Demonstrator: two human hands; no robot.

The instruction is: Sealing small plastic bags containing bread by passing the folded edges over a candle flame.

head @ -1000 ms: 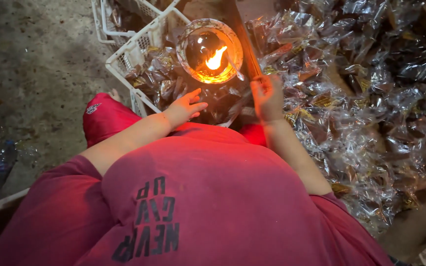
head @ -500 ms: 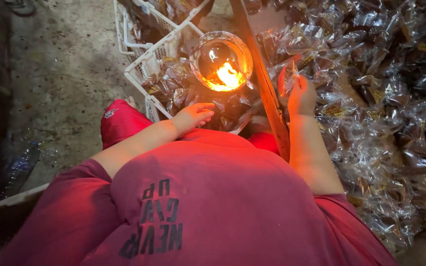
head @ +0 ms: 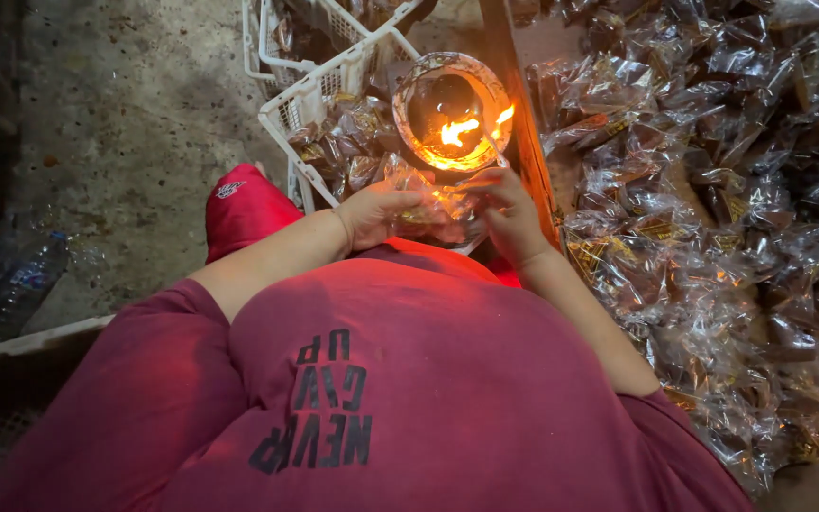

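left hand [head: 376,210]: fingers curled around one end of a clear plastic packet [head: 438,204], gripping it.
right hand [head: 514,213]: pinching the other end of the same packet, fingers closed on it.
packet: held between both hands, just below the flame.
flame [head: 457,131]: burning inside a round tin [head: 449,109] just above the hands.
white crate [head: 319,100]: left of the tin, holds wrapped packets.
heap of wrapped packets [head: 713,190]: spread on the right.
wooden bar [head: 523,123]: beside the tin.
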